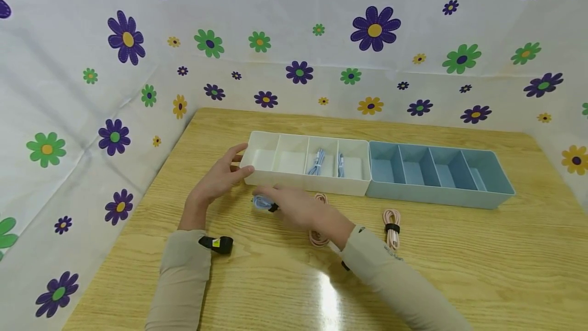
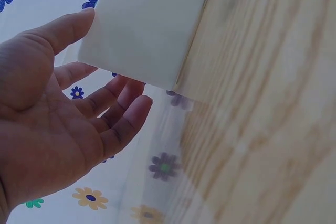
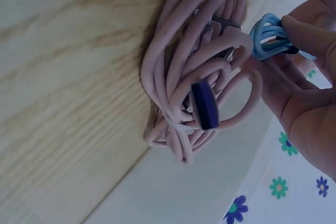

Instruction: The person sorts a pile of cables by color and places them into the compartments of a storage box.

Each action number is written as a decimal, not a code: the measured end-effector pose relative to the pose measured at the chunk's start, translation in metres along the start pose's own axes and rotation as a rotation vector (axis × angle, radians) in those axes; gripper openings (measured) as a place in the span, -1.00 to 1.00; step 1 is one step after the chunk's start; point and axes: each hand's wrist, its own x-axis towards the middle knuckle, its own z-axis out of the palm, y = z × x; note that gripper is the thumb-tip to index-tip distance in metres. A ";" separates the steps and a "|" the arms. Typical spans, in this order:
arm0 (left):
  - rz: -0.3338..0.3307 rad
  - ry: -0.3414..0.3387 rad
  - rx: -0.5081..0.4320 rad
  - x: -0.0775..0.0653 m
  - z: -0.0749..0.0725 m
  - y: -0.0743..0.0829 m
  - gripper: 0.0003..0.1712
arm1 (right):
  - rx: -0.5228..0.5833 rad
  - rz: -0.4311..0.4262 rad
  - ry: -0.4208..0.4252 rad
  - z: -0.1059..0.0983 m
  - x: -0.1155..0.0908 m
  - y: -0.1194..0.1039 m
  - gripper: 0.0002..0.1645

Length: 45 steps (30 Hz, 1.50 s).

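Fingers of the right hand are closed in a pinch on a blue cable bundle in the head view. This bundle is held in front of the white box, near its left half, its long axis roughly sideways; by the front wall it is separated from the compartments. Two blue cables are placed in the box. In the left wrist view, the box's end is touched by the left hand, its fingers relaxed. In the right wrist view, a pink cable is seen beside the bundle.
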 end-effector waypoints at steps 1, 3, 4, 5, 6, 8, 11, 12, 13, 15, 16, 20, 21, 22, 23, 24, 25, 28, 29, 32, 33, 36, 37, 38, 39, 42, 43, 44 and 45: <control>0.000 0.001 0.001 0.000 0.000 0.000 -0.17 | 0.041 -0.011 0.019 -0.001 0.000 0.001 -0.27; -0.003 0.005 0.003 0.000 0.000 0.000 -0.17 | 0.170 -0.024 0.052 -0.003 0.000 0.004 -0.25; -0.001 0.005 0.006 -0.001 -0.001 0.000 -0.17 | 0.251 -0.026 0.069 -0.005 0.000 0.006 -0.25; 0.000 0.007 0.009 -0.001 -0.001 -0.001 -0.17 | 0.330 -0.028 0.086 -0.006 0.000 0.007 -0.26; -0.001 0.007 0.010 -0.001 -0.001 -0.001 -0.17 | 0.406 -0.028 0.107 -0.006 0.000 0.009 -0.26; -0.006 0.008 0.008 -0.001 -0.002 -0.002 -0.17 | 0.539 -0.005 0.158 -0.008 0.000 0.012 -0.25; -0.013 0.008 0.004 0.001 -0.002 -0.003 -0.17 | 0.670 0.021 0.257 -0.010 -0.001 0.017 -0.24; -0.014 0.006 -0.001 0.001 -0.002 -0.003 -0.17 | 0.700 0.031 0.291 -0.011 -0.001 0.019 -0.23; -0.015 0.008 -0.003 0.001 -0.002 -0.004 -0.17 | 0.730 0.042 0.319 -0.012 -0.001 0.021 -0.22; -0.018 0.011 -0.001 0.002 -0.002 -0.004 -0.18 | 0.800 0.062 0.363 -0.014 -0.001 0.025 -0.22; -0.017 0.011 -0.001 0.002 -0.002 -0.004 -0.18 | 0.835 0.072 0.378 -0.015 -0.001 0.027 -0.22; -0.015 0.014 -0.001 0.002 -0.002 -0.005 -0.18 | 0.950 0.104 0.405 -0.018 0.001 0.033 -0.20; -0.015 0.013 -0.003 0.002 -0.002 -0.005 -0.18 | 0.969 0.111 0.406 -0.018 0.002 0.033 -0.19; -0.014 0.012 -0.006 0.002 -0.002 -0.005 -0.18 | 0.984 0.116 0.405 -0.019 0.002 0.033 -0.19; -0.012 0.011 -0.006 0.002 -0.002 -0.005 -0.18 | 0.993 0.121 0.405 -0.020 0.003 0.033 -0.19; -0.017 0.012 -0.008 0.002 -0.002 -0.005 -0.18 | 0.997 0.124 0.405 -0.021 0.003 0.033 -0.18; -0.018 0.013 -0.011 0.002 -0.002 -0.005 -0.18 | 1.004 0.126 0.407 -0.022 0.004 0.033 -0.18; -0.019 0.012 -0.019 0.002 -0.002 -0.005 -0.18 | 1.012 0.130 0.417 -0.026 0.005 0.033 -0.19; -0.019 0.012 -0.020 0.002 -0.002 -0.005 -0.18 | 1.008 0.133 0.421 -0.028 0.006 0.033 -0.19; -0.019 0.011 -0.020 0.002 -0.001 -0.005 -0.18 | 1.007 0.142 0.430 -0.032 0.007 0.034 -0.20; -0.018 0.011 -0.017 0.001 -0.001 -0.004 -0.17 | 1.011 0.143 0.432 -0.033 0.008 0.035 -0.21; -0.023 0.015 -0.009 0.001 -0.001 -0.004 -0.18 | 1.052 0.143 0.443 -0.037 0.010 0.037 -0.21; -0.024 0.016 -0.007 0.001 0.000 -0.003 -0.18 | 1.069 0.140 0.446 -0.038 0.011 0.037 -0.21; -0.026 0.017 -0.006 0.001 0.000 -0.003 -0.18 | 1.084 0.136 0.451 -0.039 0.012 0.038 -0.21; -0.027 0.018 -0.007 0.002 0.000 -0.003 -0.18 | 1.101 0.134 0.453 -0.040 0.013 0.038 -0.20; -0.019 0.017 -0.010 0.002 -0.001 -0.004 -0.18 | 1.128 0.140 0.456 -0.043 0.017 0.039 -0.20; -0.018 0.017 -0.009 0.002 -0.001 -0.005 -0.18 | 1.131 0.146 0.459 -0.044 0.018 0.039 -0.20; -0.016 0.017 -0.009 0.002 -0.001 -0.005 -0.19 | 1.132 0.158 0.465 -0.045 0.020 0.039 -0.20; -0.014 0.016 -0.011 0.002 -0.001 -0.006 -0.19 | 1.130 0.174 0.472 -0.046 0.022 0.039 -0.20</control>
